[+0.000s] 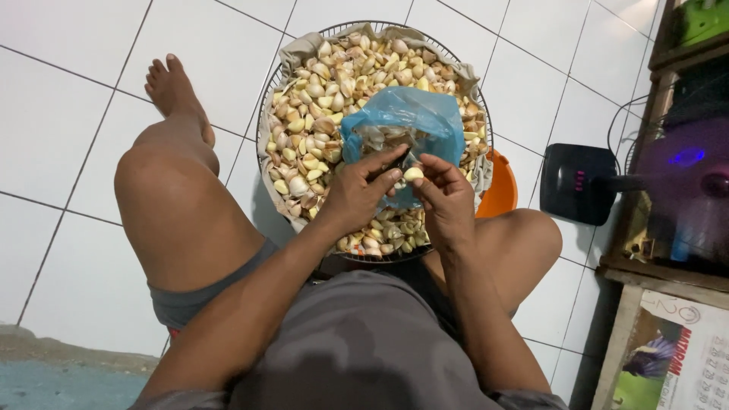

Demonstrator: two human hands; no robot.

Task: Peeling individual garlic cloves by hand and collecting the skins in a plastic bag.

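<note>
Pinching one pale garlic clove between them, the left hand and right hand meet over a round wire tray heaped with cloves. Just behind lies a crumpled blue bag, its contents hard to make out. An orange bowl peeks from under the tray's right edge, near a black fan base on the tiled floor.

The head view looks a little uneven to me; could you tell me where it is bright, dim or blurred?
In the head view, the white floor tiles at upper left are brightest; the right side is dim, where the spinning fan is motion-blurred with a blue glow; the garlic clove between both hands is fairly sharp; straight tile lines bow near the edges.
</note>
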